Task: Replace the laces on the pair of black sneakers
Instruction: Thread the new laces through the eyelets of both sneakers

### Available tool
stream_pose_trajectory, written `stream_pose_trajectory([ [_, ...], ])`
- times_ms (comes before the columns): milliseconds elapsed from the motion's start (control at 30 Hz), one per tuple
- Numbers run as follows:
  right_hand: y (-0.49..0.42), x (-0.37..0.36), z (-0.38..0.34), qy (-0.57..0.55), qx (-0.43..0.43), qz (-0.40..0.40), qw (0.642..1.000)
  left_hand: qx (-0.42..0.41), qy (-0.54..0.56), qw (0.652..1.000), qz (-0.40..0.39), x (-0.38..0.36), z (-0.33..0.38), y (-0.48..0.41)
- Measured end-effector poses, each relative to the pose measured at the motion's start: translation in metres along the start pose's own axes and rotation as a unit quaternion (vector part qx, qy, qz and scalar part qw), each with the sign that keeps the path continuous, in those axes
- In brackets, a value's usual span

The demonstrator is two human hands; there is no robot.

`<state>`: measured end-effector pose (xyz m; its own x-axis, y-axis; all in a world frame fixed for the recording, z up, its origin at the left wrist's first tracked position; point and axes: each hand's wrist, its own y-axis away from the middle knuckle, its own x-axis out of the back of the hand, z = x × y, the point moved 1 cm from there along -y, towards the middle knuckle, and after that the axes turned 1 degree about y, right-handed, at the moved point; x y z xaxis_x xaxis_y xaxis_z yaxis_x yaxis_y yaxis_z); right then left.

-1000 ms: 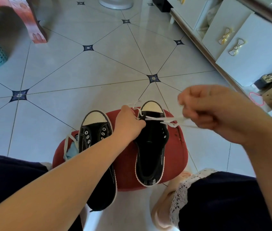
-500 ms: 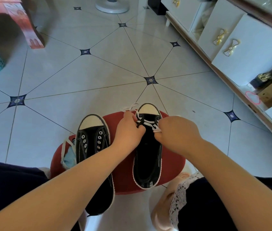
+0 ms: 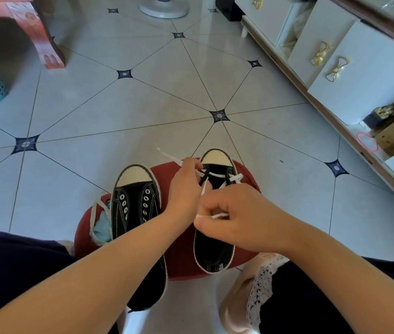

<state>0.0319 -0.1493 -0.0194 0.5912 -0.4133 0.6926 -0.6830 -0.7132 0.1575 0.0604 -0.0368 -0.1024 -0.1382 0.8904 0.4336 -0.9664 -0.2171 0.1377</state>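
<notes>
Closest to the person, the right hand (image 3: 237,220) has a tight grip: thumb and fingers pinch one end of the white lace (image 3: 222,175). From that pinch the lace runs up and away to the front holes of the right sneaker (image 3: 212,251). This shoe lies on the red stool (image 3: 181,263), its long way pointing straight out from the person. A bit farther, the left hand (image 3: 183,189) pinches the lace by the toe, and the other lace end pokes out past it. The right hand is nearer the empty holes, so I think its end goes in next. The left sneaker (image 3: 134,213) sits just beside, holes bare.
</notes>
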Motion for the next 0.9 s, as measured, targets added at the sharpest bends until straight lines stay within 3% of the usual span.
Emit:
stream_pose_trajectory([
  [167, -0.002, -0.002, 0.004, -0.010, -0.023, 0.059, 0.998, -0.165, -0.073, 0.981, -0.077, 0.006, 0.004, 0.005],
  [300, -0.003, 0.004, 0.007, -0.013, -0.065, 0.018, 0.998, -0.300, -0.191, 0.932, -0.074, 0.012, 0.007, 0.016],
  [400, -0.004, 0.020, 0.026, 0.020, -0.136, 0.024, 0.990, -0.269, -0.149, 0.951, -0.026, 0.015, 0.008, 0.018],
  [533, -0.005, 0.019, 0.055, 0.024, -0.232, 0.053, 0.971, -0.158, -0.022, 0.987, -0.002, 0.022, 0.011, 0.029],
  [700, -0.012, 0.002, 0.055, 0.029, -0.217, 0.058, 0.974, -0.117, 0.039, 0.992, -0.003, 0.027, 0.015, 0.042],
  [900, -0.015, -0.008, 0.054, 0.045, -0.195, 0.075, 0.977, -0.119, -0.004, 0.993, 0.001, 0.030, 0.008, 0.065],
])
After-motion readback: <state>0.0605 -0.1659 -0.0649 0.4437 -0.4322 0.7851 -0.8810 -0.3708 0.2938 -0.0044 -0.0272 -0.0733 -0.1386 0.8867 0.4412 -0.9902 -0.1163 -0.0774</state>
